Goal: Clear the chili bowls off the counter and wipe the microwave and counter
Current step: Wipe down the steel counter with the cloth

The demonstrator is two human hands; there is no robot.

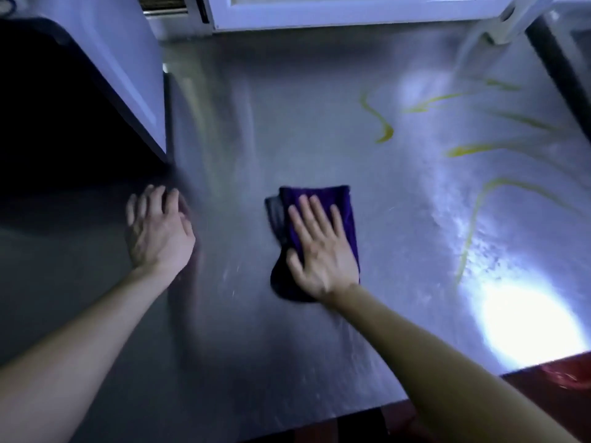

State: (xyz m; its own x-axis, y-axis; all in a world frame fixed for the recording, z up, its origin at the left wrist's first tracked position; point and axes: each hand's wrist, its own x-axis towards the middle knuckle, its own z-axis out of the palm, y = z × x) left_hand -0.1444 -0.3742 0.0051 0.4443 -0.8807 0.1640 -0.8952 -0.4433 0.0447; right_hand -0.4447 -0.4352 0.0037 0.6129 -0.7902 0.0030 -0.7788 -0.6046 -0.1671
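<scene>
A folded purple cloth [323, 199] lies flat on the steel counter [243, 314] near its middle. My right hand [319, 247] presses on the cloth with straight, spread fingers. My left hand [158, 227] rests on the bare counter to the left, fingers relaxed, holding nothing. The white microwave [134, 59] with its dark door stands at the left, just beyond my left hand. Yellow smears [382, 126] streak the counter to the right of the cloth. No chili bowls are in view.
A white appliance or window frame [351, 14] runs along the back edge. A bright light glare [524, 321] sits on the counter's right front. The counter's front edge [447, 391] drops to a red floor at the lower right.
</scene>
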